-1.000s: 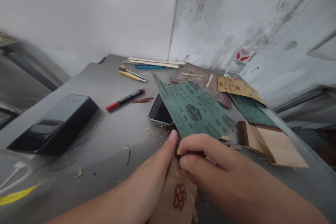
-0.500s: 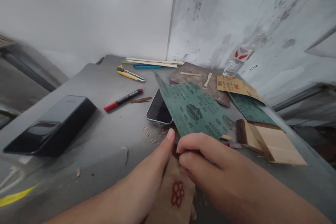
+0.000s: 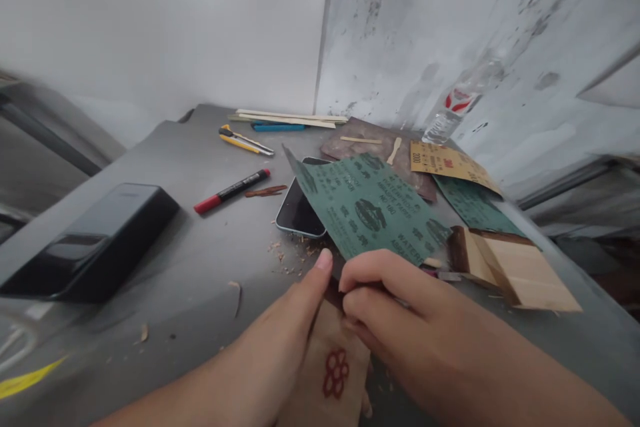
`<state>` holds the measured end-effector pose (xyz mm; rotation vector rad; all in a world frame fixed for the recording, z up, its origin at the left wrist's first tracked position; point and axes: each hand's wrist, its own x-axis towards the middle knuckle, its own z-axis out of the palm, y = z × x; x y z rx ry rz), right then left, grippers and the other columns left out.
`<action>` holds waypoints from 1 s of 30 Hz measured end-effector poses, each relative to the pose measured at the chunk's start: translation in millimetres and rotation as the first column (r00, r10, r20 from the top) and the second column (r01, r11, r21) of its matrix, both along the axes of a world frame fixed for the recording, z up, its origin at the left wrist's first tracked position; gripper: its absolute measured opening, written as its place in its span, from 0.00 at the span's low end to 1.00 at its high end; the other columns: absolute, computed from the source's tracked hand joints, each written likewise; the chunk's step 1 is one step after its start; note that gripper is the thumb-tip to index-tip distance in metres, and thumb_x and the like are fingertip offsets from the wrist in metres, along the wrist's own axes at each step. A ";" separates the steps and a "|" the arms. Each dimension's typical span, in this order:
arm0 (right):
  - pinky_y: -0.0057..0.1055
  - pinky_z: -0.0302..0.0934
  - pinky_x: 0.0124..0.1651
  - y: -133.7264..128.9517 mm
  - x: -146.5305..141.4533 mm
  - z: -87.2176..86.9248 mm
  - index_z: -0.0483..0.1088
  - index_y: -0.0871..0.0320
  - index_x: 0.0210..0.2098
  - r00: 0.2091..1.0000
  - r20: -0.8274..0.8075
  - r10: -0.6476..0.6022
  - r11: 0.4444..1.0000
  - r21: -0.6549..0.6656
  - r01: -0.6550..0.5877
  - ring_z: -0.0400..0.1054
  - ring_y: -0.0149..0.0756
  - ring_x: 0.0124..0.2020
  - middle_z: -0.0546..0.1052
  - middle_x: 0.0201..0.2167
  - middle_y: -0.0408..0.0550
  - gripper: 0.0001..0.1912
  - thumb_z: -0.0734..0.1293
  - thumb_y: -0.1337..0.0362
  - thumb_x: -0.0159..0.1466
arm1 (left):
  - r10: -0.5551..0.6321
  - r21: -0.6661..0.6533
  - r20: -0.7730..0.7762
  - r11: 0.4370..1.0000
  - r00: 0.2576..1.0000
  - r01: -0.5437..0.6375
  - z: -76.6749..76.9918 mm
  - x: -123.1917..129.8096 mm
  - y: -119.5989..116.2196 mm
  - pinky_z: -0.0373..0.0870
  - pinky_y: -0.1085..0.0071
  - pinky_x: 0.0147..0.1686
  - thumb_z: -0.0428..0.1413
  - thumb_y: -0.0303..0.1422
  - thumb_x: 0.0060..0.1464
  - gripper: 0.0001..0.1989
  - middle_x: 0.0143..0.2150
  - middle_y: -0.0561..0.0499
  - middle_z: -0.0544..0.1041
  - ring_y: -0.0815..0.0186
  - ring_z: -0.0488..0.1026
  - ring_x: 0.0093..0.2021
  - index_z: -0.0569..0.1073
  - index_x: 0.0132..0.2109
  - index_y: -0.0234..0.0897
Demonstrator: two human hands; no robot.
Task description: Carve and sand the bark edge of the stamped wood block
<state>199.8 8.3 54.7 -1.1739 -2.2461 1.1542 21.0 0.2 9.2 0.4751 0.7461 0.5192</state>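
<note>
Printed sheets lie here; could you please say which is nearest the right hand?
The green sheet partly hiding the phone, just beyond the right hand; the tan sheet and other green sheet lie farther off.

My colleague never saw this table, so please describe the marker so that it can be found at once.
On the grey table, look between the black box at left and the phone. The marker lies at a slant, nearer than the yellow cutter. Unlike the cutter, it is black with red at both ends.
</note>
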 end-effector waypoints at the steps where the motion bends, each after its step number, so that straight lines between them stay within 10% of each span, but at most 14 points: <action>1: 0.28 0.73 0.34 -0.1 0.8 -0.2 0.73 0.47 0.45 1.000 -0.018 0.015 1.000 -0.013 -0.015 0.76 0.34 0.35 0.79 0.39 0.41 0.12 0.63 0.71 0.69 | 0.012 -0.042 0.003 0.999 1.000 -0.012 1.7 0.5 0.5 0.70 0.66 0.31 0.44 0.64 0.62 0.36 0.21 0.53 0.78 0.61 0.76 0.23 0.81 0.50 0.39; 7: 0.24 0.69 0.30 -2.4 -11.8 0.3 0.72 0.45 0.44 0.989 0.025 -0.143 0.990 0.011 0.143 0.77 0.30 0.34 0.80 0.38 0.35 0.10 0.62 0.68 0.71 | 0.026 -0.021 0.133 1.000 0.991 -0.024 0.6 1.2 -1.6 0.70 0.68 0.34 0.42 0.61 0.65 0.36 0.27 0.51 0.80 0.64 0.75 0.28 0.83 0.38 0.38; 13: 0.33 0.70 0.55 6.8 5.2 0.1 0.73 0.52 0.42 0.948 0.234 0.216 0.894 0.343 -0.289 0.74 0.38 0.49 0.78 0.39 0.43 0.16 0.64 0.79 0.65 | 0.020 -0.160 -0.111 0.986 0.994 -0.037 -1.9 0.4 1.1 0.72 0.66 0.29 0.50 0.68 0.54 0.38 0.18 0.53 0.75 0.61 0.75 0.20 0.82 0.42 0.37; 19: 0.38 0.72 0.52 8.5 22.8 13.6 0.75 0.53 0.48 0.946 0.321 0.041 0.851 0.485 -0.202 0.74 0.44 0.52 0.78 0.52 0.51 0.09 0.67 0.68 0.70 | -0.009 -0.234 -0.180 0.972 0.984 -0.034 3.9 -2.3 4.7 0.74 0.64 0.33 0.50 0.67 0.52 0.39 0.26 0.41 0.82 0.57 0.81 0.28 0.80 0.34 0.32; 30: 0.30 0.61 0.56 11.0 25.9 17.0 0.69 0.54 0.44 0.912 0.360 0.198 0.833 0.428 -0.350 0.68 0.33 0.55 0.70 0.62 0.41 0.17 0.61 0.81 0.63 | -0.001 -0.208 -0.117 0.978 0.993 -0.024 7.2 -4.8 5.1 0.75 0.67 0.33 0.50 0.64 0.56 0.35 0.26 0.43 0.83 0.59 0.81 0.27 0.81 0.34 0.35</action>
